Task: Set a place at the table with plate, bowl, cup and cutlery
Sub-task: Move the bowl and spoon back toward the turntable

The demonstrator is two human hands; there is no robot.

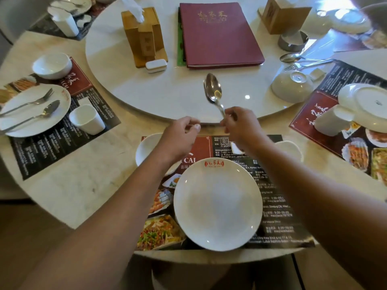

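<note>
We have the spoon in the right hand, thumb and fingertips clamped on the tail of its handle. Its bowl points away from us and hangs over the near edge of the turntable. The left hand hovers just beside it with the fingers curled in and the thumb against the forefinger; we can see nothing held in it. The plate sits bare on the placemat, the bowl shows behind the left forearm, and the cup peeks out behind the right one, so by our reading cutlery is what remains. To do this step well we should copy the neighbouring plate on the left, where a fork and a second spoon lie side by side across the dish. We would draw the spoon back low over the mat and lay it down bowl first rather than drop it, since steel on porcelain rings and skids. A grip this far down the handle lets the heavy end swing, so the free hand could steady the neck. We should also leave room beside it — a spare fork lies on the right of the turntable and will likely be wanted.
</note>
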